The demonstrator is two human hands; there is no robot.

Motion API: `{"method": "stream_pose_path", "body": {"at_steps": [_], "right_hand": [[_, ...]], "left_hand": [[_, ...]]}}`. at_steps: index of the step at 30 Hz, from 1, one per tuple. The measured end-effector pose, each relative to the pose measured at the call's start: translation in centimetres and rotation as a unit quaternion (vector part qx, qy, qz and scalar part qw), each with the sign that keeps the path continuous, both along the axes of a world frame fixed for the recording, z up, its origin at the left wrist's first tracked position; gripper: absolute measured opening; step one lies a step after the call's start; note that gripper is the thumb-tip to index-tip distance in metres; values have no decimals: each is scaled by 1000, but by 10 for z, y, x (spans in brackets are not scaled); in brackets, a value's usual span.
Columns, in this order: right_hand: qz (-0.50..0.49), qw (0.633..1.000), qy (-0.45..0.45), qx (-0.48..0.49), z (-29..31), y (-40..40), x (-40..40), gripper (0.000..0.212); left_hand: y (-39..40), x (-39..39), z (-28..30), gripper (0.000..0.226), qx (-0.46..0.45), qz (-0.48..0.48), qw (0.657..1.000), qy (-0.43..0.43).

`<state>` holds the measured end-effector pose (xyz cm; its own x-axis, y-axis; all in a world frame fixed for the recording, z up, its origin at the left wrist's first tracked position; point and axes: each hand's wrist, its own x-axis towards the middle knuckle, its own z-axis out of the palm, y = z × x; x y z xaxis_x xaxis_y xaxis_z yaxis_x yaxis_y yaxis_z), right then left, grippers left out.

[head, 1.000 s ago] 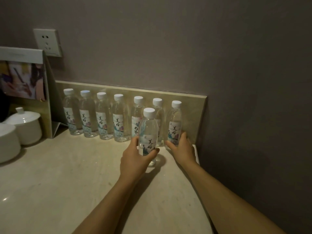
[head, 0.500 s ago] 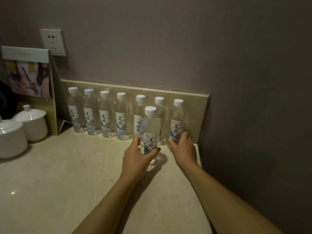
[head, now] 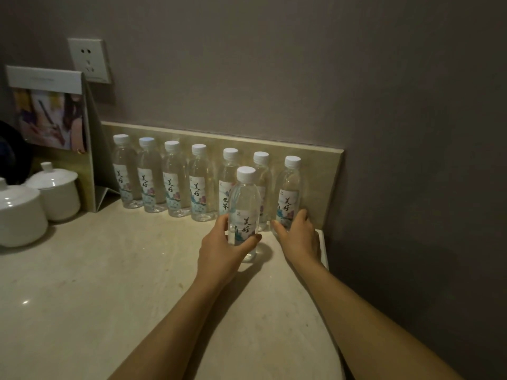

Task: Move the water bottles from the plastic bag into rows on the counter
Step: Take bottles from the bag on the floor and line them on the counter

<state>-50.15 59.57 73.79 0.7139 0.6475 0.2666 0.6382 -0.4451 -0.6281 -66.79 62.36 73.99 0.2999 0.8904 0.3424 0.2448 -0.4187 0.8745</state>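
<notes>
Several clear water bottles with white caps stand in a row (head: 175,179) against the stone backsplash (head: 326,182) on the beige counter (head: 109,283). One more bottle (head: 245,204) stands upright just in front of that row, and my left hand (head: 219,250) grips its lower half. My right hand (head: 299,237) holds the base of the rightmost row bottle (head: 289,193), thumb on its left side and fingers on its right. No plastic bag is in view.
Two white lidded ceramic jars (head: 33,198) stand at the left. A standing photo card (head: 52,116) leans by the wall under a socket (head: 89,60). The counter ends at its right edge (head: 325,250), close to my right hand.
Both hands and bottles hold nearly the same places; the view has shifted slightly, and the front bottle has edged a little toward the row.
</notes>
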Motion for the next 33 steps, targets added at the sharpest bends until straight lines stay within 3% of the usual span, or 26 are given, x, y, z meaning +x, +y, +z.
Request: {"method": "stream_pose_path", "body": {"at_steps": [15, 19, 21, 24, 26, 29, 33], "right_hand": [[16, 1000, 3, -3, 2, -4, -2, 60], [6, 999, 24, 42, 6, -10, -8, 78], [-5, 995, -12, 96, 10, -22, -17, 72], [99, 984, -58, 136, 7, -38, -36, 41], [210, 972, -31, 102, 2, -42, -46, 30], [307, 951, 29, 27, 5, -42, -54, 28], [307, 950, 49, 10, 13, -33, -69, 39]], "left_hand": [[2, 1, 0, 64, -8, -4, 1000, 2], [-1, -1, 3, 58, -11, -7, 1000, 6], [-2, -2, 4, 58, -10, -8, 1000, 4], [-2, -2, 5, 56, -6, -14, 1000, 13], [-1, -3, 6, 53, 2, -19, 1000, 22], [1, -9, 8, 53, 14, -26, 999, 25], [13, -26, 7, 55, 11, -48, 999, 20]]}}
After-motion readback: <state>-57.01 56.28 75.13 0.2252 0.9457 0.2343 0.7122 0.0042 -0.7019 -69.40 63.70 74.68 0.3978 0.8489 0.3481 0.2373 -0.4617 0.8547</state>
